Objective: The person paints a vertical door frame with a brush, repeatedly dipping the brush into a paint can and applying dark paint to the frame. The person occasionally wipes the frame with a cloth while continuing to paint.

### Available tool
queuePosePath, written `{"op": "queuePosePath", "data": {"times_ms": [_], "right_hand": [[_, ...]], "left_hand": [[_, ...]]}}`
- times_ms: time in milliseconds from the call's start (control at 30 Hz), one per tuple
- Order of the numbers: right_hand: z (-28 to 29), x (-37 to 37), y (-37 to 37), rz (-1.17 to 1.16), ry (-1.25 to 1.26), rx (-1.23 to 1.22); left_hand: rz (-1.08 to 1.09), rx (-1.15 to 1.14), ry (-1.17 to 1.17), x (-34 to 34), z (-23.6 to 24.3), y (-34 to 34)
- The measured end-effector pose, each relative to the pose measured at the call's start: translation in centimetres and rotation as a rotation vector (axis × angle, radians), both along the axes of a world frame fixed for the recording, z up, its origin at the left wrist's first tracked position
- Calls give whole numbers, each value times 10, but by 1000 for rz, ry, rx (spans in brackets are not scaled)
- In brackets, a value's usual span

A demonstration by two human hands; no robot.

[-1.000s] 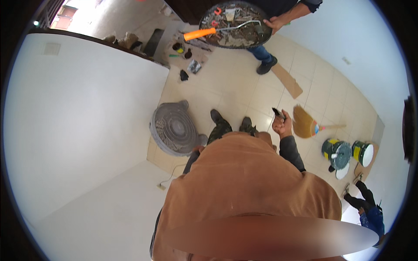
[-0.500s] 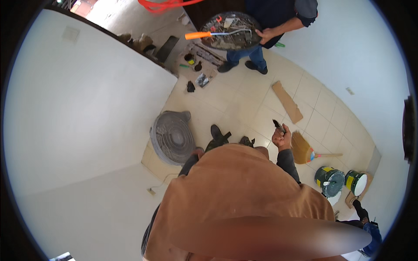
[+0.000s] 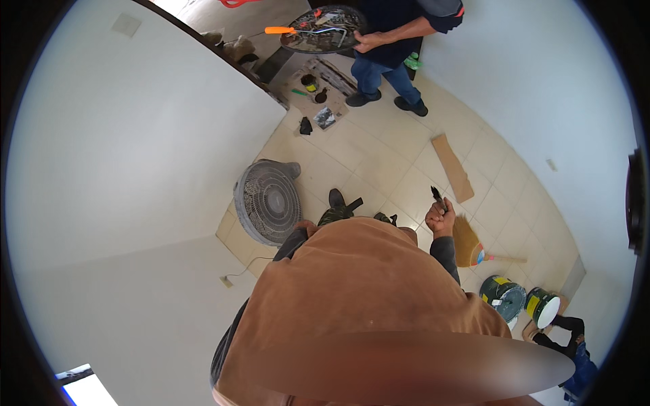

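Note:
My right hand is closed around a small paintbrush, whose dark bristles point up and away from me. Its handle is mostly covered by my fingers. Below and just right of that hand lies a broom with straw-coloured bristles. At my left side my left hand hangs low against my body, its fingers mostly hidden. The grey fan on the floor is nearest to it. Ahead, a co-worker's hand grips a round dark tray carrying a roller frame with an orange handle and scraps.
A cardboard strip lies on the tiles ahead right. Two paint buckets stand at right, near another person. Small cans and a black lump sit by the doorway. White walls flank both sides.
The co-worker with the tray has shifted left in view and the feet have moved. My view has turned slightly. My right hand still holds the paintbrush, now more upright.

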State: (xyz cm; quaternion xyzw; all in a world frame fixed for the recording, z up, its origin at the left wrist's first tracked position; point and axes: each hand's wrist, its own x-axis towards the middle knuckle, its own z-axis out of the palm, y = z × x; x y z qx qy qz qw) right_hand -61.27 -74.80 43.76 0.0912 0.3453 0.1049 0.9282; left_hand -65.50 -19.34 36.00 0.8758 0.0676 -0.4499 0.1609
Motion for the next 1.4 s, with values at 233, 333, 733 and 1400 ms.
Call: {"op": "queuePosePath", "data": {"times_ms": [233, 333, 733, 1400], "right_hand": [[0, 30, -11, 27, 51, -9], [2, 46, -9, 39, 12, 7], [28, 187, 36, 146, -41, 48], [81, 454, 149, 674, -53, -14]], "left_hand": [[11, 16, -2, 6, 4, -4], [-1, 16, -3, 14, 3, -5], [-89, -7, -42, 113, -39, -11], [-256, -87, -118, 318, -33, -31]]}}
